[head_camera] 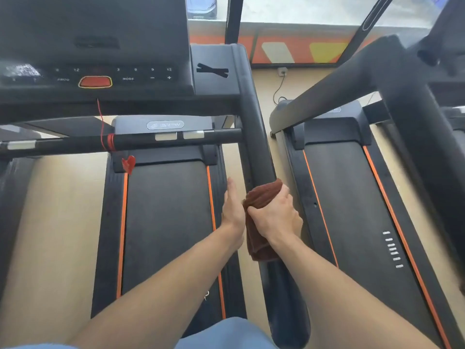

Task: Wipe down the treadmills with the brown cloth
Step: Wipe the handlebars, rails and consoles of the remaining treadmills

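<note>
My right hand point(274, 214) has its grip clamped on the folded brown terry cloth point(261, 197), wrapped around the black padded side handrail point(254, 127) of the black, orange-striped treadmill point(166, 222). My left hand point(232, 207) rests just beside it, fingers straight.

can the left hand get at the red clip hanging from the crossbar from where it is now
Probably yes: the left hand is open beside the cloth-wrapped handrail, and only open belt lies between it and the red clip.
</note>
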Demonstrator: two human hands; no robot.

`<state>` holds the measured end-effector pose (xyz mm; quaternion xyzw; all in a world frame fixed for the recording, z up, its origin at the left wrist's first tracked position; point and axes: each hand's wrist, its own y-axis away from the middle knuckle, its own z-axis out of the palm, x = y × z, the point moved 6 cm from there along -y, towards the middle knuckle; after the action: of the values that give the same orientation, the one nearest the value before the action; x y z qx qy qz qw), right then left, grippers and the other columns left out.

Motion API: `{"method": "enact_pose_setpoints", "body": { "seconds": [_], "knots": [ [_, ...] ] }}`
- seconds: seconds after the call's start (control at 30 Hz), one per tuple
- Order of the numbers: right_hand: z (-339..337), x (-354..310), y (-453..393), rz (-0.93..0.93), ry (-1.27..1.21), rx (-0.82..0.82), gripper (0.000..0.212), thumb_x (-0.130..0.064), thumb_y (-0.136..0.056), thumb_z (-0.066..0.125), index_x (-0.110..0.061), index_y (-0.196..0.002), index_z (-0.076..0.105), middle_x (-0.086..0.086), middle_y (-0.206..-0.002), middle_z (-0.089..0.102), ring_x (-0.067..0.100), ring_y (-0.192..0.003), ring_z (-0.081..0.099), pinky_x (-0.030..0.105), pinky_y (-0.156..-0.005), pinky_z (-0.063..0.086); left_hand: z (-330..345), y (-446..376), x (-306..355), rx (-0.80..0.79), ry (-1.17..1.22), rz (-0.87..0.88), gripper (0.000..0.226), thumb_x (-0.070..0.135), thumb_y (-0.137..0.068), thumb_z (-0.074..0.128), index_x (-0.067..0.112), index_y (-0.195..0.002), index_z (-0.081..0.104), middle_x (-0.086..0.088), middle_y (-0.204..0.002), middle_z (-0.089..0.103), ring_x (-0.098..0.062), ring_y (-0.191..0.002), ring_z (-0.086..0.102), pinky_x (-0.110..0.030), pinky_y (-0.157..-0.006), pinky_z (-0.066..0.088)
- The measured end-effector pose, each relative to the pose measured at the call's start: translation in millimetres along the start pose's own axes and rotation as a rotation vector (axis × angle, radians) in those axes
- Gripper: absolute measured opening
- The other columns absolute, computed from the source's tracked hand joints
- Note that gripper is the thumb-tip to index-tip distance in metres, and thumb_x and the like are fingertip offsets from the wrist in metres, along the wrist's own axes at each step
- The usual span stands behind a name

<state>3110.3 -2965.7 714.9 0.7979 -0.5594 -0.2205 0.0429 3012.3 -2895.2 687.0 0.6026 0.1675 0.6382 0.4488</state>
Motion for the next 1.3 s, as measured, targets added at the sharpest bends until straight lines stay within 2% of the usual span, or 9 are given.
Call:
{"method": "enact_pose_setpoints", "body": {
  "seconds": [0.23, 0.33, 0.5, 0.57, 0.73, 0.97, 1.07, 1.2, 1.3],
  "knots": [
    [-7, -67, -71, -0.038, 0.025, 0.072, 0.096, -0.058, -0.077, 0.076, -0.019, -0.151, 0.029, 0.006, -0.141, 0.055, 0.034, -0.121, 0.062, 0.045, -0.098, 0.049, -1, -44, 54, -0.051, 0.037, 0.049, 0.067, 0.064, -0.103, 0.033, 0.022, -0.155, 0.037, 0.016, -0.126, 0.053, -0.022, -0.133, 0.055, -0.047, -0.117, 0.041],
    [-9, -95, -101, -0.177, 0.050, 0.107, 0.104, -0.063, -0.081, 0.071, -0.020, -0.159, 0.017, 0.006, -0.150, 0.047, 0.034, -0.126, 0.059, 0.046, -0.099, 0.048, -12, -59, 67, -0.053, 0.016, 0.037, 0.063, 0.060, -0.105, 0.034, 0.022, -0.154, 0.039, 0.006, -0.140, 0.053, -0.026, -0.131, 0.056, -0.049, -0.115, 0.042],
    [-5, -138, -129, -0.556, 0.273, 0.103, 0.091, -0.044, -0.094, 0.065, -0.024, -0.165, 0.012, 0.002, -0.173, 0.006, 0.035, -0.158, 0.012, 0.054, -0.116, 0.038, -34, -84, 76, -0.006, -0.025, 0.064, 0.054, 0.057, -0.105, 0.038, 0.020, -0.143, 0.050, 0.000, -0.141, 0.057, -0.023, -0.119, 0.063, -0.044, -0.106, 0.050],
    [-3, -151, -130, -0.775, 0.356, 0.114, 0.075, -0.036, -0.094, 0.064, -0.025, -0.160, 0.033, 0.002, -0.172, 0.017, 0.036, -0.159, 0.006, 0.058, -0.125, 0.022, -39, -87, 74, -0.018, -0.044, 0.045, 0.055, 0.059, -0.105, 0.037, 0.021, -0.142, 0.051, 0.001, -0.138, 0.059, -0.022, -0.115, 0.064, -0.043, -0.103, 0.051],
    [-3, -176, -131, -1.161, 0.410, 0.079, 0.043, -0.030, -0.099, 0.050, -0.017, -0.137, 0.064, 0.002, -0.144, 0.062, 0.021, -0.148, 0.041, 0.041, -0.130, 0.008, -55, -79, 50, -0.012, -0.073, -0.048, 0.054, 0.061, -0.103, 0.037, 0.022, -0.137, 0.053, 0.000, -0.136, 0.059, -0.023, -0.114, 0.065, -0.048, -0.107, 0.050],
    [2, -188, -130, -1.134, 0.453, 0.029, 0.044, -0.043, -0.105, 0.032, -0.022, -0.124, 0.066, 0.002, -0.134, 0.069, 0.021, -0.138, 0.052, 0.041, -0.129, 0.011, -107, -61, 21, 0.078, -0.028, -0.083, 0.050, 0.059, -0.105, 0.037, 0.022, -0.133, 0.057, 0.000, -0.128, 0.063, -0.021, -0.110, 0.067, -0.041, -0.096, 0.056],
    [19, -179, -109, -1.024, 0.488, 0.081, 0.053, -0.039, -0.108, 0.035, -0.013, -0.153, 0.047, 0.008, -0.159, 0.046, 0.023, -0.153, 0.031, 0.042, -0.130, 0.007, -119, -49, 13, 0.105, 0.017, -0.074, 0.050, 0.056, -0.106, 0.038, 0.017, -0.128, 0.060, -0.001, -0.122, 0.066, -0.019, -0.101, 0.070, -0.029, -0.073, 0.055],
    [38, -157, -79, -0.983, 0.601, 0.071, 0.070, -0.033, -0.100, 0.023, -0.010, -0.165, 0.011, 0.007, -0.173, 0.004, 0.023, -0.159, -0.011, 0.046, -0.129, -0.007, -118, -29, 5, 0.094, -0.009, -0.056, 0.049, 0.055, -0.106, 0.037, 0.017, -0.127, 0.060, -0.001, -0.122, 0.066, -0.020, -0.099, 0.071, -0.030, -0.075, 0.055],
    [33, -130, -63, -0.987, 0.892, 0.057, 0.069, -0.031, -0.096, 0.019, -0.016, -0.162, 0.029, 0.006, -0.172, 0.017, 0.029, -0.160, -0.007, 0.057, -0.124, -0.017, -112, -10, -6, 0.060, -0.070, -0.036, 0.050, 0.056, -0.106, 0.036, 0.019, -0.130, 0.059, 0.001, -0.119, 0.066, -0.019, -0.104, 0.068, -0.029, -0.076, 0.054]
  ]
}}
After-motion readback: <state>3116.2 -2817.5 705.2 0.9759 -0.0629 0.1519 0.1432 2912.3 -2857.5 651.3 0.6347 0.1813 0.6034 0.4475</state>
